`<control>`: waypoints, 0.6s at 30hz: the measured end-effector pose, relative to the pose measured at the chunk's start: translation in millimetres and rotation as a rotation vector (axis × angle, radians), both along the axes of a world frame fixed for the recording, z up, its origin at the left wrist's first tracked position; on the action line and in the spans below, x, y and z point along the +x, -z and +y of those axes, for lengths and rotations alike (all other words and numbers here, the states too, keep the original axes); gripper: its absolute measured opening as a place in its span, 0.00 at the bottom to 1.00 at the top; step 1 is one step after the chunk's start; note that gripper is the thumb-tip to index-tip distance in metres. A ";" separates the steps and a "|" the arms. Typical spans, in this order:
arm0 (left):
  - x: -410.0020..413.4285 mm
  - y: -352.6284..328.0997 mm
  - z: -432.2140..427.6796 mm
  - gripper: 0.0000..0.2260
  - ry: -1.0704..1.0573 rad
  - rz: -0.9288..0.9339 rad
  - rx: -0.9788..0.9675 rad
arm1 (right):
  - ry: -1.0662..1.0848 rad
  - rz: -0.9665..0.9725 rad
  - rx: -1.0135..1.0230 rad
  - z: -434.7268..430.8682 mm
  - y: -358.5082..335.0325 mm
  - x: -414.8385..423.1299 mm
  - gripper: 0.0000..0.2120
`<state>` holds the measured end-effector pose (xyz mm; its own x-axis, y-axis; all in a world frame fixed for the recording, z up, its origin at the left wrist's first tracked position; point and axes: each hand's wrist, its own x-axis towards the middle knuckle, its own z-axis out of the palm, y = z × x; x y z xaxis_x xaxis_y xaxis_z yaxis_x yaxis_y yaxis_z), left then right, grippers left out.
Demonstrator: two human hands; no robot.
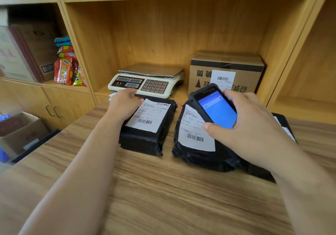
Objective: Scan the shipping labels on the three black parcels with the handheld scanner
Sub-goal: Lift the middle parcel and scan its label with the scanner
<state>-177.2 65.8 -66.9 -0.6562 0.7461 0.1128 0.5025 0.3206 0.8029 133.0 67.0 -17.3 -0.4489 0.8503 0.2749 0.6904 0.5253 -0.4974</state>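
Three black parcels lie on the wooden counter (163, 189). The left parcel (145, 138) shows a white label (151, 114) with barcodes; my left hand (123, 104) rests on its far left corner, fingers spread. The middle parcel (196, 154) carries its own white label (194, 133). My right hand (251, 125) holds the black handheld scanner (214, 105) above this parcel, its blue screen facing me. The third parcel (283, 124) is mostly hidden behind my right hand and forearm.
A white weighing scale (147, 80) sits in the shelf recess behind the parcels. A cardboard box (225, 69) with a label stands to its right. Snack packets (67, 67) fill the left shelf. An open carton (18, 131) stands on the floor at left.
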 end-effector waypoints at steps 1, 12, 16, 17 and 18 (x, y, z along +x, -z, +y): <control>2.0 -4.7 0.4 0.22 0.006 0.033 0.035 | 0.003 0.003 0.001 0.4 -1.1 1.5 0.38; 94.9 -22.0 12.0 0.31 0.387 0.079 0.062 | 0.054 0.066 0.026 9.5 -14.3 20.9 0.40; 113.1 0.6 19.4 0.33 0.399 0.258 -0.035 | 0.058 0.076 0.033 10.1 -17.1 24.0 0.41; 113.2 4.5 20.6 0.33 0.398 0.316 -0.063 | 0.057 0.077 0.034 10.2 -17.5 24.8 0.41; 112.3 7.1 21.6 0.31 0.396 0.388 -0.090 | 0.056 0.081 0.036 10.2 -17.5 25.4 0.41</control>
<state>-65.0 87.4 -74.1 -0.2469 0.9450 0.2147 0.8518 0.1060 0.5130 158.4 77.3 0.2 -0.3761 0.8624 0.3389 0.6774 0.5054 -0.5344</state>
